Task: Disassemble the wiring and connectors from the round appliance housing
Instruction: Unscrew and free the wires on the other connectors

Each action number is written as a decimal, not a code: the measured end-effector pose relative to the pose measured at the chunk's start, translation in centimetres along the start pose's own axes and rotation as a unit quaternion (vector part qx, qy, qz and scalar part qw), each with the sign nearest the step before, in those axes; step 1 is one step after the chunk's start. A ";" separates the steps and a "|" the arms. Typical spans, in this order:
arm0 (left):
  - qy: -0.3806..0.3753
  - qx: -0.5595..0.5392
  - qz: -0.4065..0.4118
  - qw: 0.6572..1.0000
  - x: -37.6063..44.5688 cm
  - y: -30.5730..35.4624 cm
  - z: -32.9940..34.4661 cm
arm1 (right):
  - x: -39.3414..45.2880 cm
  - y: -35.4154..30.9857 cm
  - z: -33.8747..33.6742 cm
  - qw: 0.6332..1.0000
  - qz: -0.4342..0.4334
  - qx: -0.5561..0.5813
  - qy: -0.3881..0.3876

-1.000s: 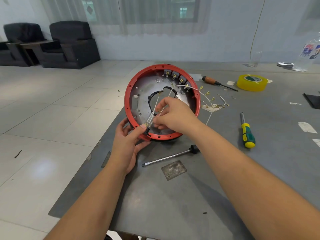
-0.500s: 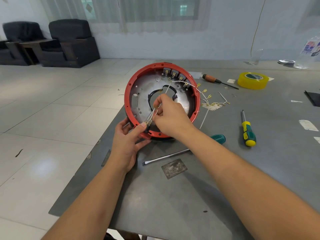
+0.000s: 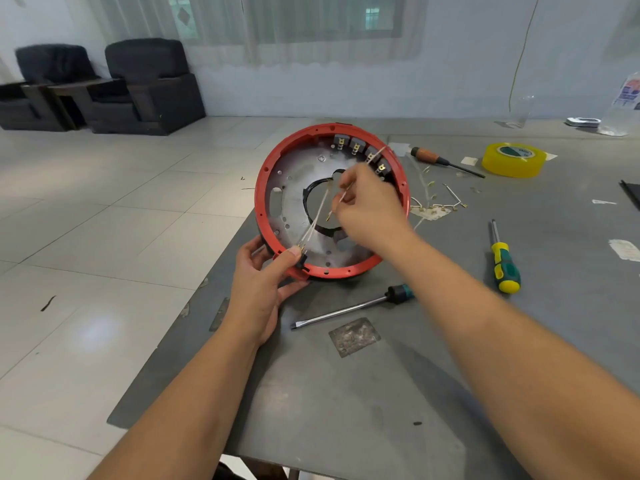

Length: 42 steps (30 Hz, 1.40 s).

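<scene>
Grey worktop (image 3: 381,393), dull and scuffed, with a scraped patch (image 3: 354,336) near its middle and scraps of white tape (image 3: 625,249) toward the right edge. Beyond the left edge, pale glossy floor tiles (image 3: 104,209); at the far wall, two dark armchairs (image 3: 145,84) beside a low table, sheer curtains (image 3: 249,22) over a window.

Round red appliance housing (image 3: 268,168) tilted up on its rim near the worktop's left edge, open side facing the camera, perforated metal plate (image 3: 298,181) inside with a central opening; row of grey terminal blocks (image 3: 356,146) along the upper inner rim.

Left hand (image 3: 258,289) gripping the lower rim of the housing, thumb pressed over brass connector tips at a black fitting (image 3: 302,261). Thin white wires (image 3: 317,216) running from that point up toward the centre.

Right hand (image 3: 369,206) over the housing's right half, fingers curled, pinching a white wire whose brass terminal (image 3: 328,213) hangs free below the fingertips.

Removed wires and brass connectors (image 3: 433,206) lying loose just right of the housing. Flat-blade screwdriver (image 3: 349,308) in front of the housing; green-and-yellow screwdriver (image 3: 504,263) further right; wooden-handled screwdriver (image 3: 445,161) and a roll of yellow tape (image 3: 514,160) toward the far edge. Clear plastic bottle (image 3: 627,102) at the far right corner.
</scene>
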<state>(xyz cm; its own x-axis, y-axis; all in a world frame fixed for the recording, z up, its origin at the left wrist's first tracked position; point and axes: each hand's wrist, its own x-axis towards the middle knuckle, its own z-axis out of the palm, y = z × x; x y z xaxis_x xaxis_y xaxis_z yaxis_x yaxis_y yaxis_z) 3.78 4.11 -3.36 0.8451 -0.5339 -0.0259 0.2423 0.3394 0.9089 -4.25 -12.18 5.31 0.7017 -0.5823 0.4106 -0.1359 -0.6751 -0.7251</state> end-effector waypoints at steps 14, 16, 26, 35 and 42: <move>0.020 0.022 0.002 1.000 0.3 -0.3 0.2 | -0.8 0.7 -2.2 0.993 -0.012 -0.052 -0.110; 0.024 0.028 0.005 0.999 0.3 -0.2 0.3 | -1.0 0.6 -2.3 0.995 -0.004 -0.029 -0.093; 0.081 0.081 -0.015 0.993 0.3 0.1 1.4 | -1.4 1.9 -5.1 0.997 0.038 0.051 -0.043; 0.073 0.184 -0.083 0.977 0.4 2.1 2.3 | -0.9 2.6 -5.2 0.993 0.031 -0.072 -0.093; 0.055 0.414 -0.111 0.902 0.6 3.8 2.1 | -1.7 2.8 -4.3 0.981 -0.027 -0.135 -0.138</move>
<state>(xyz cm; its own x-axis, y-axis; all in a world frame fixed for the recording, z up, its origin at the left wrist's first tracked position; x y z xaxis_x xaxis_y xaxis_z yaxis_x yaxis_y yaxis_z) 4.18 3.48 0.93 0.8725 -0.4222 -0.2458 0.0109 -0.4863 0.8737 -8.77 -15.00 4.99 0.8700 -0.4232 0.2528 -0.2472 -0.8182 -0.5191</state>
